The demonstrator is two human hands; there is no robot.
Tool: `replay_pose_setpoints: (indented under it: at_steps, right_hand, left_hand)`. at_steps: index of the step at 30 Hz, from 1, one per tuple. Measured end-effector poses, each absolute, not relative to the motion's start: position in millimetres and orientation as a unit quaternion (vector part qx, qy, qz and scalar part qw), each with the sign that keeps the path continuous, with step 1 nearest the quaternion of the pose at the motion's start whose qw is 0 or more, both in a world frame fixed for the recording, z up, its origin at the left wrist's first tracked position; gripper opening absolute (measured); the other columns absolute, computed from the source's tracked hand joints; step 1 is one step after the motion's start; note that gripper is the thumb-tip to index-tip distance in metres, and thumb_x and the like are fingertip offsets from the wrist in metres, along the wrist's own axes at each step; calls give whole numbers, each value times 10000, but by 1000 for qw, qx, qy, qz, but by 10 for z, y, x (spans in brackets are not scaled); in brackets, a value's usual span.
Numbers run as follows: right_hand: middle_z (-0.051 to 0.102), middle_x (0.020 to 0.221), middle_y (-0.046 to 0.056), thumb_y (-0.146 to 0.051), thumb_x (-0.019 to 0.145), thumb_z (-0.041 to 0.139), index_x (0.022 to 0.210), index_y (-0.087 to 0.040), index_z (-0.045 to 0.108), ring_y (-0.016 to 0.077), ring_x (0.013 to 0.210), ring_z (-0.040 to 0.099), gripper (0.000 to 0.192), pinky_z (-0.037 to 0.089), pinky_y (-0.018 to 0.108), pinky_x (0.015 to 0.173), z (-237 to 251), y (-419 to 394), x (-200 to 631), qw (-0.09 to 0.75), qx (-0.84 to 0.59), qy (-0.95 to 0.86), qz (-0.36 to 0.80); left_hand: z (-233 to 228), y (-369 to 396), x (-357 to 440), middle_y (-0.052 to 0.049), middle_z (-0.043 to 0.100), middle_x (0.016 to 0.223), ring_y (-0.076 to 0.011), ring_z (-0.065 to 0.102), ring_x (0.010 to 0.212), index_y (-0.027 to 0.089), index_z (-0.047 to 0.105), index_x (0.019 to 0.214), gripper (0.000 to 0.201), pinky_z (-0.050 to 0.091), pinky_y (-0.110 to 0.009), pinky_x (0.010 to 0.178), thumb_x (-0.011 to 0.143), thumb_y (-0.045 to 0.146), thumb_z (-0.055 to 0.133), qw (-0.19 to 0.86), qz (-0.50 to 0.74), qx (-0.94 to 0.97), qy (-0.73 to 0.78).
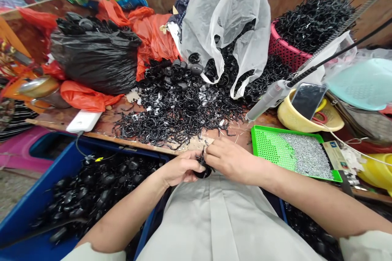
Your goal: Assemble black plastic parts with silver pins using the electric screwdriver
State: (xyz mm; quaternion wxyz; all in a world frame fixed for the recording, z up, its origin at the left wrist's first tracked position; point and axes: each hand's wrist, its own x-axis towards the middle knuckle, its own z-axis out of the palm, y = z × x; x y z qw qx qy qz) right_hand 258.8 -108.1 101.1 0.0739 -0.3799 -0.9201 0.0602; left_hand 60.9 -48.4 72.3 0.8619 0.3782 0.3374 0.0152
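My left hand [180, 168] and my right hand [229, 159] meet just above my lap at the table's front edge. Both pinch one small round black plastic part [203, 169] between their fingertips; most of it is hidden by my fingers. Right behind my hands a big heap of loose black plastic clips [177, 110] spreads over the wooden table [107, 120]. A blue crate [33, 195] at my lower left holds several black round parts [101, 183].
A green tray [266, 147] of small metal pins lies to my right. A grey power screwdriver [268, 98] hangs on a cable above it. A yellow bowl [286, 116] props a phone [308, 98]. A pink basket [284, 51] of clips, a clear bag [226, 16] and a black bag [92, 57] crowd the back.
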Motion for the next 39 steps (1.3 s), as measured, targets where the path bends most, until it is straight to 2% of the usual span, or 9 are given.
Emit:
replay_pose_setpoints:
  at_steps: [8, 11, 14, 18, 22, 27, 31, 36, 39]
  right_hand:
    - [591, 887, 56, -196, 961, 440, 901, -173, 557, 188, 810, 497, 134, 369, 330, 703, 1129, -1077, 2562, 47, -316, -945, 71]
    - [600, 857, 74, -163, 940, 446, 885, -156, 559, 184, 765, 506, 126, 378, 322, 664, 1048, -1047, 2537, 60, -339, -936, 76]
    - [596, 825, 73, -153, 903, 454, 836, -151, 537, 160, 713, 512, 107, 395, 295, 624, 879, -996, 2410, 170, -464, -854, 165]
    - [483, 612, -41, -280, 920, 414, 801, -181, 484, 83, 485, 446, 170, 373, 212, 469, 745, -915, 2169, 387, -556, -510, 531]
    - [410, 551, -101, -447, 885, 528, 1039, -196, 561, 44, 348, 331, 296, 268, 173, 351, 833, -959, 2264, 458, -403, -313, 728]
    - [415, 495, -98, -464, 880, 577, 1133, -216, 603, 54, 371, 323, 354, 250, 179, 362, 849, -1184, 2810, 635, -506, -342, 474]
    - [447, 564, -65, -413, 900, 562, 1091, -217, 628, 76, 478, 387, 281, 330, 204, 449, 702, -1278, 2989, 632, -588, -397, 312]
    - [610, 813, 10, -337, 922, 521, 1180, -221, 599, 116, 675, 538, 294, 441, 256, 633, 595, -1170, 2843, 532, -575, -550, 289]
    - [633, 861, 27, -316, 919, 523, 1036, -198, 635, 131, 760, 566, 201, 448, 270, 712, 587, -1101, 2747, 497, -553, -612, 268]
  left_hand:
    - [738, -458, 518, 40, 492, 593, -38, 341, 363, 170, 562, 852, 243, 148, -161, 324, 613, 161, 603, 853, -39, 409, 321]
    - [766, -546, 534, 47, 488, 626, -51, 382, 404, 180, 558, 860, 207, 261, -174, 354, 661, 171, 613, 766, 30, 533, 359]
    - [710, -648, 596, -25, 609, 849, -164, 604, 741, 196, 584, 937, 241, 512, -286, 658, 703, 175, 640, 555, 210, 701, 395]
    - [552, -599, 711, -119, 592, 1212, -274, 520, 1202, 202, 596, 1083, 330, 376, -465, 1061, 756, 162, 621, 295, 423, 758, 400]
    - [508, -381, 798, -69, 632, 1100, -210, 633, 997, 219, 575, 1094, 329, 532, -383, 882, 774, 239, 653, 481, 451, 618, 428]
    - [566, -304, 831, -1, 625, 814, -123, 623, 575, 192, 542, 972, 275, 522, -234, 488, 743, 224, 690, 777, 322, 354, 408]
    - [570, -386, 900, -10, 638, 800, -150, 652, 607, 180, 521, 898, 261, 537, -242, 502, 717, 177, 708, 820, 275, 313, 392]
    - [559, -508, 999, -4, 621, 848, -128, 614, 633, 193, 541, 999, 322, 527, -232, 483, 732, 218, 720, 790, 260, 401, 384]
    - [553, -577, 1009, -21, 615, 950, -129, 591, 724, 198, 564, 1062, 396, 523, -216, 491, 714, 231, 750, 722, 258, 514, 384]
